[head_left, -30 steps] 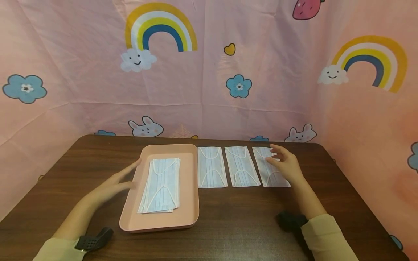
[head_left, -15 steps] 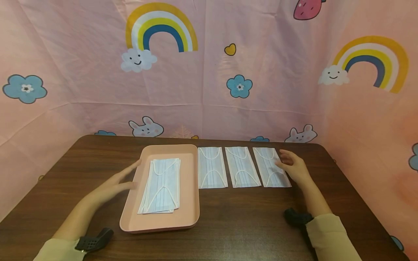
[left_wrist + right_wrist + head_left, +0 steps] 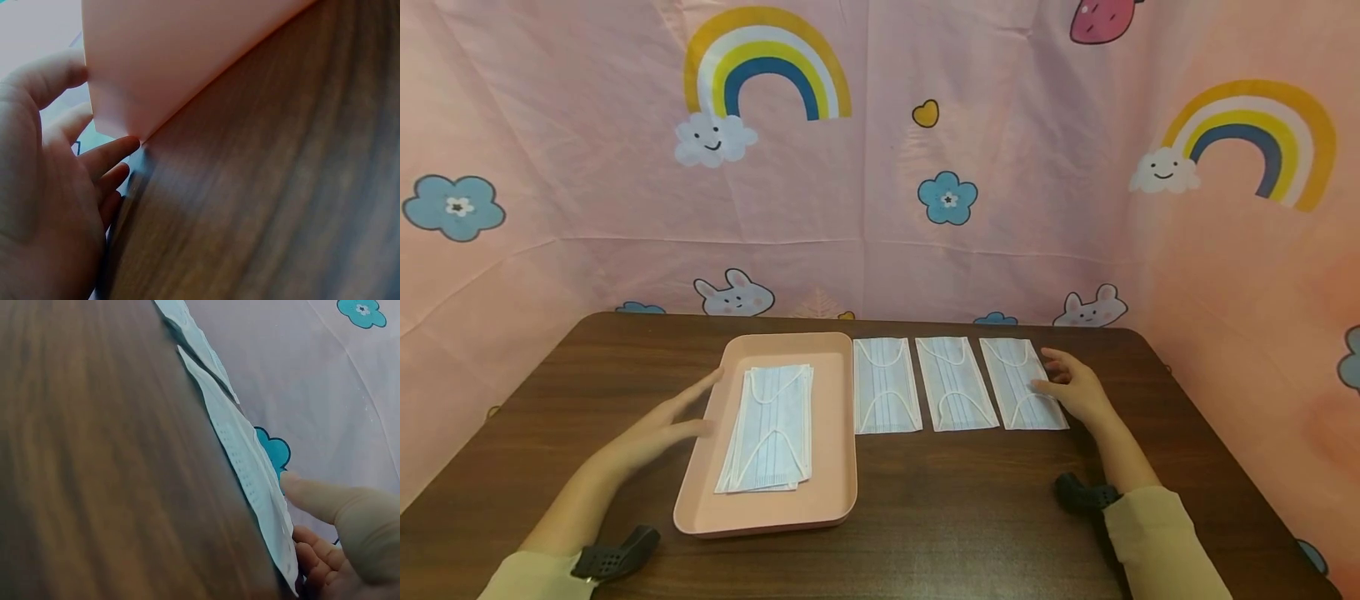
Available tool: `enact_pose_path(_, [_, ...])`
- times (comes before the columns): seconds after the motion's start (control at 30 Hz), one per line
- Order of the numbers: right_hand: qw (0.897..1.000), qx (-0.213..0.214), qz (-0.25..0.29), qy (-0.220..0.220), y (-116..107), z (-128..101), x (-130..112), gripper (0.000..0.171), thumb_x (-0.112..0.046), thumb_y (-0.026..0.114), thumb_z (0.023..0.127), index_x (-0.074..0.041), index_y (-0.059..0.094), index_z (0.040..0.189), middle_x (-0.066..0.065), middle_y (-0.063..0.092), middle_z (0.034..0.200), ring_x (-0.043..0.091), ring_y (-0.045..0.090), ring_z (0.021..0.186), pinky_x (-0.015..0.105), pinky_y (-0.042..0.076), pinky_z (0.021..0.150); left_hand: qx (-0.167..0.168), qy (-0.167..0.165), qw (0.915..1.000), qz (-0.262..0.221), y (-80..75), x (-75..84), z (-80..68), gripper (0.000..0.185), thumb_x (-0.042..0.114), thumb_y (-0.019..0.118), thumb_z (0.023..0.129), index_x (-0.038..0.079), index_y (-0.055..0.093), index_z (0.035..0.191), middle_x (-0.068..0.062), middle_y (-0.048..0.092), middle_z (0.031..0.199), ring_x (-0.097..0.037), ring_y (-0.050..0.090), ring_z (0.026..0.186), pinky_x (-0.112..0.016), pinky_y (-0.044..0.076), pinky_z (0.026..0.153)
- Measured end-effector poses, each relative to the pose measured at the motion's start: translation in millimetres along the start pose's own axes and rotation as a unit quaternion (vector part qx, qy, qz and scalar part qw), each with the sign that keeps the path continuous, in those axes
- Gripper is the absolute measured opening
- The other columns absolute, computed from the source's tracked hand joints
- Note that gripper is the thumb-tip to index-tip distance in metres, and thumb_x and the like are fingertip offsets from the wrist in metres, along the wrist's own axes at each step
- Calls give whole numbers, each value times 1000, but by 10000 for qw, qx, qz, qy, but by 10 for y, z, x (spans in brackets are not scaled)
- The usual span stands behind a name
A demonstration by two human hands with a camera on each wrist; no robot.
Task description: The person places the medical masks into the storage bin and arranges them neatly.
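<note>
A pink tray [image 3: 835, 417] holds a small overlapping stack of light blue face masks [image 3: 771, 429]. My left hand [image 3: 651, 433] touches the tray's left side, thumb and fingers spread and fairly straight, as the left wrist view also shows. To the right of the tray three face masks lie flat in a row: a left one [image 3: 887, 383], a middle one [image 3: 957, 383] and a right one [image 3: 1022, 383]. At the right one's right edge is my right hand [image 3: 1078, 390], loosely bent. Its thumb [image 3: 312, 495] reaches over that edge; whether it touches the mask I cannot tell.
All of this lies on a dark brown wooden table [image 3: 940, 508]. Behind and beside it hangs a pink curtain [image 3: 1037, 208] with rainbows, flowers and rabbits. Black straps with camera mounts sit on both wrists.
My right hand has shifted right, from over the right mask to its right edge, and has barely moved in the last half second. Left hand, tray and masks stay in place.
</note>
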State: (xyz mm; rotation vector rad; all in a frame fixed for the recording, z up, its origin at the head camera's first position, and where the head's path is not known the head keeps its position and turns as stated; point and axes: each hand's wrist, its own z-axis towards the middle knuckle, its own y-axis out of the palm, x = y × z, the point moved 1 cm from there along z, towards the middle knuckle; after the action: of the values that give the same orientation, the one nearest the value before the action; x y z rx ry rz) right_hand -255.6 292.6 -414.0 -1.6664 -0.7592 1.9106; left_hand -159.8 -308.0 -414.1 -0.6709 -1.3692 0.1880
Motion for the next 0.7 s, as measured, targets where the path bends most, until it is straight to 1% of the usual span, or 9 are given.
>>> enact_pose_path(0.13, [9997,57,-253,-43,13,36,0,63,-19,72,87,-2,44,140,29,54,121,35,52,95,43,44,76,3,-42,10000,-22,-2,0,-3,74,17,60,93,14,20,154,-20,14,156,-49,6,138,-74,12,97])
enact_pose_path(0.27, [9988,99,-474,-91,18,66,-28,60,-17,73,85,-2,48,138,27,56,114,33,52,90,41,42,73,-22,11,10000,-83,-14,-8,4,74,16,60,93,14,19,154,-20,12,157,-49,4,138,-75,9,97])
enact_pose_path(0.37, [9985,93,-532,-105,17,72,-45,57,-15,74,85,-2,50,136,26,57,109,32,53,88,41,43,71,-40,26,9999,-91,-16,-23,11,74,16,60,92,14,19,154,-20,11,157,-49,4,138,-74,10,97])
enact_pose_path(0.47, [9984,49,-548,-100,13,74,-40,53,-14,74,85,-2,54,133,21,58,102,29,53,83,37,43,68,-54,49,10000,-63,-13,-29,15,74,16,60,92,14,19,154,-21,11,156,-49,4,138,-74,11,97])
enact_pose_path(0.57, [9984,24,-558,-115,5,78,-22,49,-13,74,85,0,58,129,16,58,93,27,51,79,34,42,64,-53,51,10000,-60,-8,-24,15,74,16,60,92,14,20,154,-21,11,156,-50,5,137,-74,11,97])
enact_pose_path(0.7, [9984,20,-549,-124,-2,84,4,46,-13,74,84,3,60,125,14,57,88,26,48,77,33,40,61,-51,36,9999,-95,-1,-13,18,74,16,60,92,13,20,154,-21,11,156,-50,5,138,-74,11,97])
